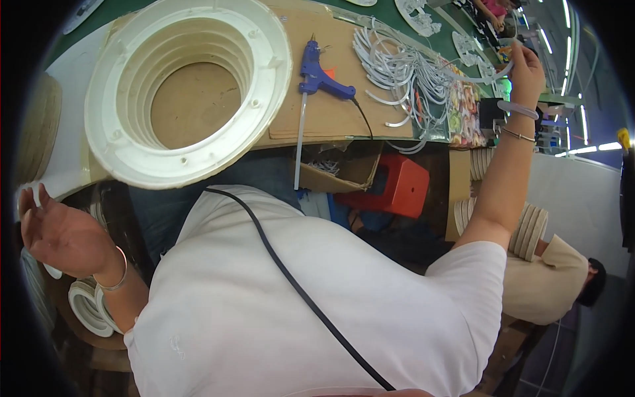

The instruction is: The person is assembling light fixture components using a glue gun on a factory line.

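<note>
My right hand point(527, 73) is raised at the far right, its fingers pinched on the end of a thin white tube point(501, 74). That tube trails toward a loose bundle of white tubes point(411, 74) on the bench. Out at the left, beside the bench edge, my left hand point(65, 237) is palm up with its fingers apart and nothing in it. A stack of white plastic rings point(106, 119) stands on the bench between my arms. Right of the stack lies a blue glue gun point(323, 81) with a long glue stick point(301, 139) jutting past the bench edge.
Under the bench are a cardboard box point(360, 178) of small pieces and a red stool point(407, 188). More rings point(89, 308) lie low at the left. A person in a beige top point(546, 281) sits at the right. White cut-out parts point(418, 16) lie on the far green surface.
</note>
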Demonstrator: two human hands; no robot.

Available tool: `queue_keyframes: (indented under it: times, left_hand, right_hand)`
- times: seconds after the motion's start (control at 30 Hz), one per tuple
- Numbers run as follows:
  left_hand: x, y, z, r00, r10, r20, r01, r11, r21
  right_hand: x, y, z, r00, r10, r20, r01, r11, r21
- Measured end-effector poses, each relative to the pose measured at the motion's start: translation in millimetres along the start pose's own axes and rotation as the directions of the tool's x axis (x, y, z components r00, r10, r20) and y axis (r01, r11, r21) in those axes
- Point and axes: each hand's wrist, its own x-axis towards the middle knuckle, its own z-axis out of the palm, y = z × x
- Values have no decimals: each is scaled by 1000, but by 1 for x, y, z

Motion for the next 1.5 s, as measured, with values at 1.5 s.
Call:
queue_keyframes:
  times: [1.5]
  left_hand:
    - [-36, -25, 446, 500, 351, 792, -607, 794, 30]
  right_hand:
    - [27, -24, -53, 994, -57, -91, 44, 989, -140]
